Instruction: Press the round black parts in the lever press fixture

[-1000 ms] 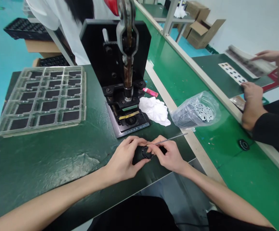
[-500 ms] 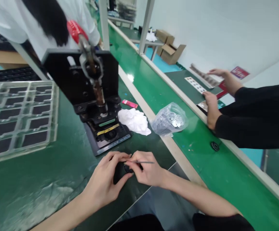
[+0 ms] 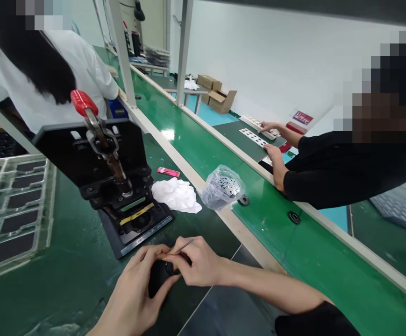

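Note:
Near the table's front edge, my left hand curls its thumb and fingers around a small round black part, which my fingers partly hide. My right hand pinches a thin metal tool over that part. The tool's back end sticks out above the knuckles; its tip is hidden, so I cannot tell its exact kind. Just beyond both hands stands a black clamping fixture with its plate raised and a red-handled lever. A crumpled white cloth lies to its right.
A clear tray with dark inserts lies left. A bag of small parts rests on the edge of the green conveyor, where black rings lie. A pink packet is behind the cloth. Co-workers sit left and right.
The view has shifted, so the fixture and tray appear lower and further left. The tool is tilted more steeply in my right hand. A second black ring shows beside the bag.

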The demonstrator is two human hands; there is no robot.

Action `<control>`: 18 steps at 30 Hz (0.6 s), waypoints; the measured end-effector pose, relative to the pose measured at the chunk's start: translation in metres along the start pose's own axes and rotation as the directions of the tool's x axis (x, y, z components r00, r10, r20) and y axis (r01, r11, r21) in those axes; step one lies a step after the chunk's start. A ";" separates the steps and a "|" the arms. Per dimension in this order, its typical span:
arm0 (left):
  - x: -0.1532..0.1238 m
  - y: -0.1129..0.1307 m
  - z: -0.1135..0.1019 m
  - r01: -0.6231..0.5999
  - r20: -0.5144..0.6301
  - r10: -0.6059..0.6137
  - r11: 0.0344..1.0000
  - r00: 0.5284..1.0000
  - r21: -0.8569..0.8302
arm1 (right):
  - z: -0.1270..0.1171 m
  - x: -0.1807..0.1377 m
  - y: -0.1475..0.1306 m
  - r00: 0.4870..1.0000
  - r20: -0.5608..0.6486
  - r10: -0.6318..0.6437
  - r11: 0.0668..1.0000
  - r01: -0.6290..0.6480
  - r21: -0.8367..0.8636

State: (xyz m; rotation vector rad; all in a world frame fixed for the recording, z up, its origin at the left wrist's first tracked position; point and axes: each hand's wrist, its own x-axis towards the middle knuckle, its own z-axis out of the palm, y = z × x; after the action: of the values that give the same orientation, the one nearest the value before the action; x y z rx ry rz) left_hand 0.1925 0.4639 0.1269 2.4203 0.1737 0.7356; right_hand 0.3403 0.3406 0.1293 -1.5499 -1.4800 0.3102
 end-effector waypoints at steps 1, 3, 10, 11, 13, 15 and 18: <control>0.000 0.000 0.000 -0.004 -0.001 0.004 1.000 1.000 0.000 | 0.000 0.000 0.000 1.000 -0.009 0.007 0.999 -0.006 0.047; 0.000 0.000 -0.001 -0.017 -0.004 0.017 1.000 1.000 0.005 | -0.001 0.000 -0.002 0.996 -0.085 0.012 0.993 -0.002 0.119; 0.000 0.001 -0.003 -0.053 -0.008 0.053 0.998 0.999 0.019 | -0.044 -0.015 -0.014 0.947 -0.299 0.122 0.991 -0.099 0.089; 0.000 0.001 -0.003 -0.057 -0.010 0.057 0.998 0.998 0.018 | -0.056 -0.022 -0.014 0.937 -0.305 0.172 0.985 -0.168 0.040; 0.001 0.000 -0.003 -0.058 -0.014 0.059 0.998 0.998 0.019 | -0.078 -0.038 -0.010 0.895 -0.371 0.247 0.955 -0.289 -0.063; 0.002 0.000 -0.003 -0.058 -0.012 0.059 0.998 0.998 0.019 | -0.096 -0.058 0.000 0.841 -0.471 0.265 0.917 -0.370 -0.146; 0.002 -0.001 -0.003 -0.058 -0.014 0.058 0.998 0.998 0.021 | -0.111 -0.082 0.017 0.807 -0.521 0.279 0.859 -0.452 -0.240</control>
State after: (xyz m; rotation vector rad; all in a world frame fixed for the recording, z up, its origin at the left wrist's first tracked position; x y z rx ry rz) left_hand 0.1925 0.4665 0.1292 2.4489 0.1172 0.7808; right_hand 0.4120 0.2223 0.1414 -2.0389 -0.8656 -0.1261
